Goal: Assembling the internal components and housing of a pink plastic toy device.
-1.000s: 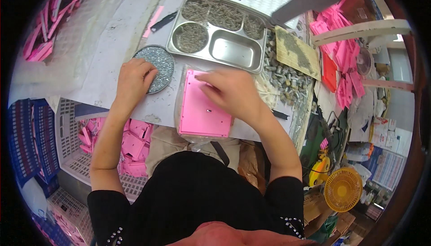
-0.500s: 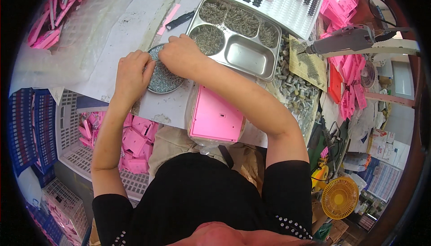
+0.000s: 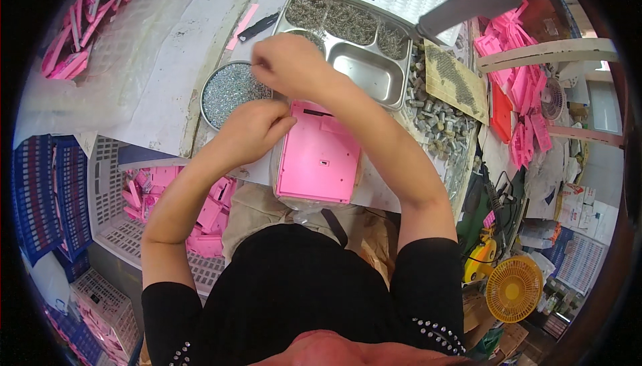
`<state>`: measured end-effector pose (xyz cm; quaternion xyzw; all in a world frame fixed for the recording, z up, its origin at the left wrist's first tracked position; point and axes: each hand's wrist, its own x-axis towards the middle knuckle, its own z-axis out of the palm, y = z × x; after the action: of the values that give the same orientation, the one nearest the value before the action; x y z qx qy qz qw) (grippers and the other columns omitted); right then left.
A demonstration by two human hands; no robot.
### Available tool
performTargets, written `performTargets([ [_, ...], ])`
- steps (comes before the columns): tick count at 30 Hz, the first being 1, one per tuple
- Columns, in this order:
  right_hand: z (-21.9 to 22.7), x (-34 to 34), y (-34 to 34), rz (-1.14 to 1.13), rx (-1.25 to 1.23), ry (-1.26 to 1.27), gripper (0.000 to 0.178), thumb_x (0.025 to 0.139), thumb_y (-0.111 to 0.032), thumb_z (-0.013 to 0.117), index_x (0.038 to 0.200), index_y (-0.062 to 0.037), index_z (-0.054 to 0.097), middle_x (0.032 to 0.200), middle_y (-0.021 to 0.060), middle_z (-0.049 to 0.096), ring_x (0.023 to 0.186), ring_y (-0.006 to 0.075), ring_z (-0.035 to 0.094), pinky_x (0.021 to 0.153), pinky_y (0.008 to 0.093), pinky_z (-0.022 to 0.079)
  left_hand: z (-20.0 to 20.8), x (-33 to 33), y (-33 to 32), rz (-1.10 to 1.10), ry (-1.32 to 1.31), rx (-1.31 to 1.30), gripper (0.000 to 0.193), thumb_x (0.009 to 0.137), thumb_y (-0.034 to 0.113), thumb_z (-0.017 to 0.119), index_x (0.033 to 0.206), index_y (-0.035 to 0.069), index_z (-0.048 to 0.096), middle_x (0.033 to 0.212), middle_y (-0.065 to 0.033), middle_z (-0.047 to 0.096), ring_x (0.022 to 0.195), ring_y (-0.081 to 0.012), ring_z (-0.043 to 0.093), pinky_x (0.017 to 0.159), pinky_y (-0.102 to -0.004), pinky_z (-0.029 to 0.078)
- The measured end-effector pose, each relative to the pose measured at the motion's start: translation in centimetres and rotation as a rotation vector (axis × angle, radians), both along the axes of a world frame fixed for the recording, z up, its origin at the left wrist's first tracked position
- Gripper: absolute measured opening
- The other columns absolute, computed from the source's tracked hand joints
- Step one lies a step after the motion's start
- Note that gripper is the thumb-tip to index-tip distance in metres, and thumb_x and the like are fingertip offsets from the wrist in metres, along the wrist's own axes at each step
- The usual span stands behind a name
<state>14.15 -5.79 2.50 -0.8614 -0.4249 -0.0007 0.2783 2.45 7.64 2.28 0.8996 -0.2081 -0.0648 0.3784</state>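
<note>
My left hand hovers at the upper left corner of a pink plastic panel, thumb and fingers pinched together. Just beyond it, my right hand is curled over the right rim of a round dish full of small silvery metal pieces, probably screws. Whatever lies in either pinch is too small or hidden to name. Behind the right hand is a steel compartment tray with heaps of small metal parts in several wells; the right hand partly covers one well. The panel lies flat near the table's front edge, with small holes in it.
A grey powered tool hangs at the upper right. White tray with rows of black parts stands at the back. Loose metal cylinders and a yellowish sheet lie right. A crate of pink parts is lower left; a yellow fan lower right.
Both hands have left the middle of the dish. The left moved right and nearer, to the panel's corner; the right shifted slightly right. The hanging tool now appears farther left and higher.
</note>
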Motion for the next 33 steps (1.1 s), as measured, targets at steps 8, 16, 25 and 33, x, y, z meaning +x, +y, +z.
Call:
performTargets([
  [8, 2.7, -7.4, -16.1, -0.275, 0.199, 0.343, 0.011, 0.090, -0.012, 0.072, 0.093, -0.0018, 0.068, 0.085, 0.0067, 0.066, 0.078, 0.0186, 0.062, 0.073, 0.0329, 0.051, -0.1, 1.3, -1.2, -0.101, -0.045, 0.251, 0.025, 0.097, 0.024, 0.060, 0.086, 0.003, 0.064, 0.082, -0.0193, 0.066, 0.080, -0.0423, 0.065, 0.072, -0.0529, 0.050],
  [16, -0.2, -8.8, -18.7, -0.368, 0.296, 0.538, 0.013, 0.093, -0.013, 0.072, 0.096, -0.0011, 0.070, 0.085, 0.0008, 0.067, 0.075, 0.0098, 0.058, 0.070, 0.0270, 0.048, -0.2, 1.0, -1.7, -0.056, -0.080, 0.301, 0.026, 0.098, 0.025, 0.061, 0.086, 0.001, 0.065, 0.082, -0.0203, 0.067, 0.079, -0.0427, 0.065, 0.072, -0.0533, 0.051],
  [25, -1.2, -7.6, -17.9, -0.365, 0.171, 0.506, 0.015, 0.088, -0.017, 0.074, 0.097, -0.0044, 0.072, 0.087, 0.0089, 0.070, 0.081, 0.0221, 0.065, 0.073, 0.0354, 0.052, 0.1, 1.3, -1.4, -0.018, 0.060, 0.195, 0.032, 0.096, 0.027, 0.062, 0.081, 0.000, 0.067, 0.077, -0.0224, 0.067, 0.076, -0.0435, 0.066, 0.070, -0.0537, 0.051],
  [33, -0.4, -6.3, -17.0, -0.221, 0.035, 0.261, 0.012, 0.087, -0.014, 0.075, 0.094, -0.0038, 0.074, 0.083, 0.0051, 0.066, 0.076, 0.0169, 0.062, 0.070, 0.0310, 0.051, 0.0, 1.2, -1.3, -0.019, 0.049, 0.132, 0.034, 0.094, 0.028, 0.067, 0.077, -0.001, 0.064, 0.075, -0.0211, 0.065, 0.072, -0.0421, 0.064, 0.067, -0.0522, 0.049],
])
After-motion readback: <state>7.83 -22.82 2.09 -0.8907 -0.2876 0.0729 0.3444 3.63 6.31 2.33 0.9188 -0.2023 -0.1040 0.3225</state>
